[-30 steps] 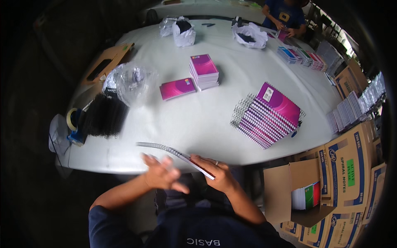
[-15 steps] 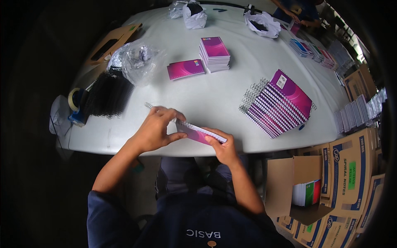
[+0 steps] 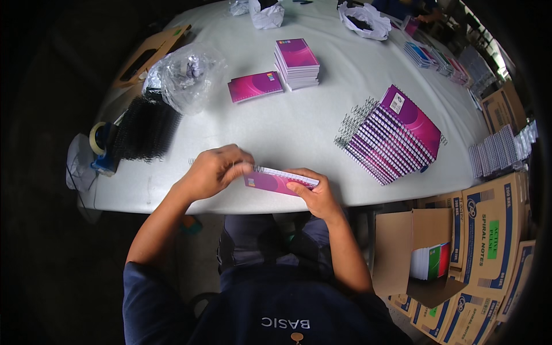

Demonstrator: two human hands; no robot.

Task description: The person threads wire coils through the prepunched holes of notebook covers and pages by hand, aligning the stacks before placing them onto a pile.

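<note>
A small purple-pink notebook (image 3: pixel 273 184) is held on its side near the table's front edge, its punched edge upward. My right hand (image 3: pixel 319 196) grips its right end, thumb on the cover. At the other end my left hand (image 3: pixel 221 171) has its fingers pinched on a thin metal spiral wire (image 3: pixel 193 161). Part of the wire sits in the holes at the notebook's left corner; its free end pokes out past my left hand, slightly blurred. To the right lies a fanned pile of spiral notebooks (image 3: pixel 397 138) with wire ends sticking out.
Farther back stand a stack of unbound notebooks (image 3: pixel 298 63) and a short pile (image 3: pixel 255 87) beside it. At left are a heap of black spiral wires (image 3: pixel 146 129), a tape dispenser (image 3: pixel 102 149) and a clear plastic bag (image 3: pixel 192 77). An open carton (image 3: pixel 394 247) stands below right; another person is at the far right.
My left hand has closed its fingers nearer the notebook's corner on the wire. The view has shifted slightly, while my right hand keeps its hold.
</note>
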